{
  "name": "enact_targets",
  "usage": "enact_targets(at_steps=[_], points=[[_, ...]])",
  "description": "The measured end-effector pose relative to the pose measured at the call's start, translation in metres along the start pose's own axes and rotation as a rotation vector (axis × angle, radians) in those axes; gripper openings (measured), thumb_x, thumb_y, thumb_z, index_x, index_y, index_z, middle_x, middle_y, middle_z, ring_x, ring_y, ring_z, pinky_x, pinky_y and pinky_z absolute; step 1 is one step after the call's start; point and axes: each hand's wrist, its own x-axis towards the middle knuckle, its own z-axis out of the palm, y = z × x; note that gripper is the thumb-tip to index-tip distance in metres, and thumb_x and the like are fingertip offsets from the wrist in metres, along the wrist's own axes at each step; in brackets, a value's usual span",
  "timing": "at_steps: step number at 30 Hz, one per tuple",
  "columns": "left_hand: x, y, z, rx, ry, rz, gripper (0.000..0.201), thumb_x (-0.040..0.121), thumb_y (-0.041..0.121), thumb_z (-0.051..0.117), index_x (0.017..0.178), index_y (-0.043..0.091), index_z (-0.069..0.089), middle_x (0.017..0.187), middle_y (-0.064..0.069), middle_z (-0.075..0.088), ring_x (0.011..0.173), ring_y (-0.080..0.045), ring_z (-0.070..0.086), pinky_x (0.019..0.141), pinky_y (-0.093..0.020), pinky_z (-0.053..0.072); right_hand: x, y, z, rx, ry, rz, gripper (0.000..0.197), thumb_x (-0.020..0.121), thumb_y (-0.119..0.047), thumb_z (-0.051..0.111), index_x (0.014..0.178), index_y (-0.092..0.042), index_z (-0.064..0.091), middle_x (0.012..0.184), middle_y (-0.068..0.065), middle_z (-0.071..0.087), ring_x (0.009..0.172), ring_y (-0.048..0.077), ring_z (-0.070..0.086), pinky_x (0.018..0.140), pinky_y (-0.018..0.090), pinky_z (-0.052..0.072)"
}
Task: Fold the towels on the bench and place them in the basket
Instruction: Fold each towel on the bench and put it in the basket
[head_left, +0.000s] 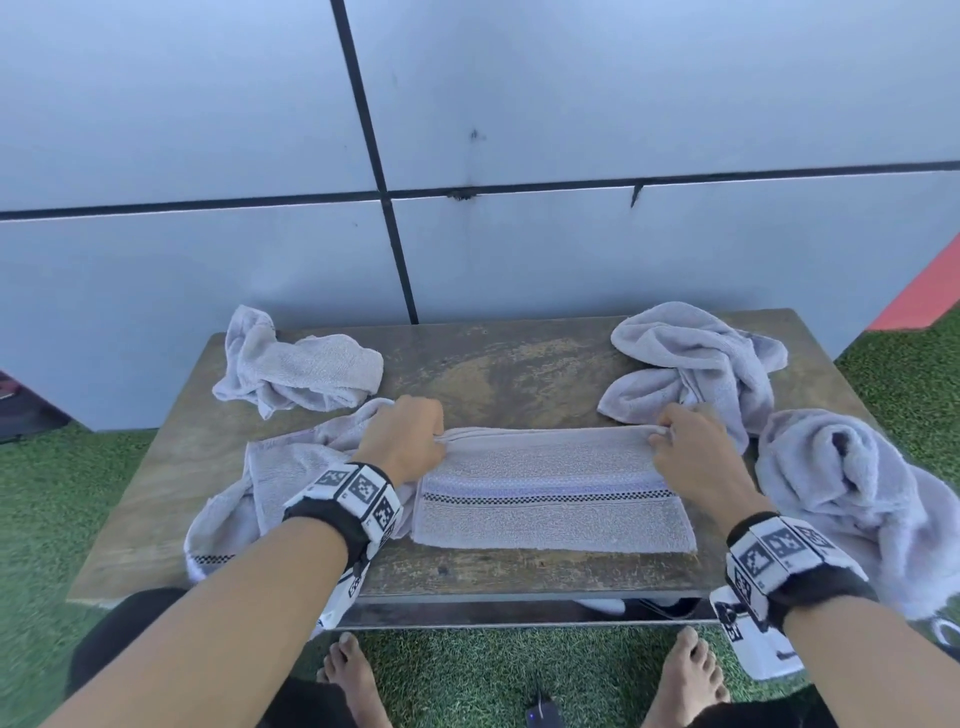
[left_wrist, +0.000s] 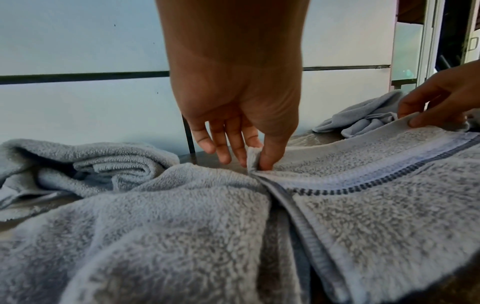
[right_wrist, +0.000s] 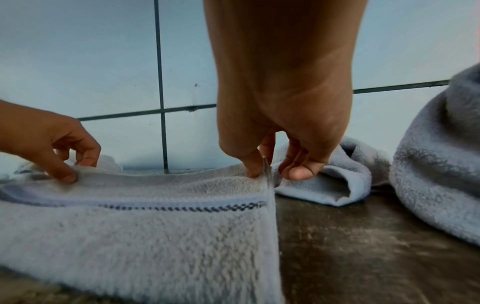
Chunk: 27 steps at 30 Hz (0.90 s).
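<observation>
A flat folded grey terry towel (head_left: 553, 512) lies at the near middle of the worn wooden bench (head_left: 498, 364). Crumpled grey towels sit around it: one far left (head_left: 296, 366), one near left (head_left: 270, 483), one far right (head_left: 691, 369), one near right (head_left: 841, 493). Behind the bench stands a pale panelled wall (head_left: 571, 104).

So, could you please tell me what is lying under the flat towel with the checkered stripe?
The striped towel lies on the bare wooden bench, both hands pinching its far edge. Its left end meets a crumpled towel; whether they overlap, or anything lies beneath, is hidden.
</observation>
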Motion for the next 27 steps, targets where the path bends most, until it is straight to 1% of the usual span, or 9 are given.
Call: enact_targets(at_steps=[3, 5, 7, 9, 13, 16, 20, 23, 27], points=[[-0.007, 0.004, -0.017, -0.038, 0.072, 0.032, 0.016, 0.084, 0.019, 0.061, 0.096, 0.023, 0.051, 0.087, 0.001, 0.061, 0.071, -0.023, 0.057, 0.065, -0.037, 0.048, -0.008, -0.007, -0.022, 0.067, 0.068, -0.015, 0.019, 0.091, -0.018, 0.056, 0.075, -0.012, 0.049, 0.071, 0.006, 0.054, 0.069, 0.026, 0.051, 0.059, 0.037, 0.039], [-0.011, 0.009, -0.031, -0.093, 0.165, 0.094, 0.026, 0.084, 0.021, 0.062, 0.103, 0.026, 0.045, 0.087, 0.002, 0.058, 0.074, -0.025, 0.058, 0.065, -0.038, 0.049, -0.012, -0.013, -0.04, 0.13, 0.133, -0.022, 0.021, 0.092, -0.016, 0.056, 0.072, -0.013, 0.048, 0.066, 0.003, 0.054, 0.063, 0.022, 0.049, 0.057, 0.035, 0.038], [-0.014, 0.014, -0.047, -0.15, 0.291, 0.166, 0.026, 0.085, 0.02, 0.061, 0.108, 0.024, 0.051, 0.096, 0.005, 0.059, 0.088, -0.021, 0.056, 0.069, -0.037, 0.048, -0.017, -0.019, -0.057, 0.198, 0.232, -0.057, 0.012, 0.092, -0.014, 0.058, 0.081, -0.013, 0.056, 0.073, 0.003, 0.057, 0.068, 0.023, 0.051, 0.058, 0.033, 0.037], [-0.021, 0.017, -0.059, -0.21, 0.417, 0.216, 0.018, 0.084, 0.016, 0.061, 0.1, 0.021, 0.056, 0.097, 0.01, 0.059, 0.098, -0.015, 0.051, 0.069, -0.035, 0.047, -0.023, -0.02, -0.07, 0.254, 0.33, -0.088, 0.002, 0.092, -0.011, 0.059, 0.093, -0.011, 0.061, 0.083, 0.005, 0.061, 0.076, 0.024, 0.053, 0.062, 0.03, 0.035], [-0.044, 0.017, -0.059, -0.317, 0.569, 0.276, 0.019, 0.079, 0.008, 0.065, 0.086, 0.021, 0.054, 0.091, 0.012, 0.052, 0.095, -0.016, 0.047, 0.068, -0.034, 0.043, -0.046, -0.009, -0.075, 0.312, 0.424, -0.156, 0.01, 0.09, -0.006, 0.062, 0.095, -0.015, 0.061, 0.093, 0.008, 0.062, 0.077, 0.025, 0.06, 0.071, 0.033, 0.045], [-0.062, 0.007, -0.029, -0.322, 0.397, 0.277, 0.026, 0.077, 0.005, 0.067, 0.075, 0.025, 0.051, 0.089, 0.006, 0.05, 0.092, -0.019, 0.048, 0.076, -0.035, 0.043, -0.073, 0.01, -0.059, 0.283, 0.306, -0.126, 0.012, 0.09, -0.004, 0.061, 0.088, -0.015, 0.058, 0.086, 0.006, 0.058, 0.071, 0.025, 0.057, 0.06, 0.029, 0.041], [-0.08, -0.002, 0.015, -0.225, -0.027, 0.132, 0.029, 0.079, 0.012, 0.072, 0.074, 0.028, 0.048, 0.088, 0.003, 0.05, 0.078, -0.025, 0.053, 0.072, -0.042, 0.049, -0.094, 0.037, -0.025, 0.125, -0.192, 0.039, 0.014, 0.087, -0.003, 0.059, 0.094, -0.014, 0.055, 0.082, 0.014, 0.059, 0.066, 0.026, 0.051, 0.057, 0.033, 0.037], [-0.087, 0.003, 0.034, -0.256, -0.011, 0.019, 0.021, 0.087, 0.025, 0.069, 0.086, 0.018, 0.049, 0.083, 0.001, 0.054, 0.069, -0.021, 0.052, 0.064, -0.037, 0.045, -0.099, 0.044, -0.008, 0.197, -0.111, 0.177, 0.01, 0.088, -0.009, 0.06, 0.09, -0.008, 0.05, 0.083, 0.014, 0.057, 0.069, 0.025, 0.048, 0.061, 0.035, 0.037], [-0.085, 0.014, 0.037, -0.291, -0.005, -0.13, 0.038, 0.089, 0.033, 0.062, 0.068, 0.018, 0.035, 0.059, 0.002, 0.039, 0.052, -0.017, 0.038, 0.053, -0.03, 0.027, -0.096, 0.041, 0.003, 0.188, -0.018, 0.252, 0.023, 0.092, -0.021, 0.059, 0.079, -0.009, 0.045, 0.076, 0.01, 0.053, 0.065, 0.022, 0.047, 0.054, 0.033, 0.033]])
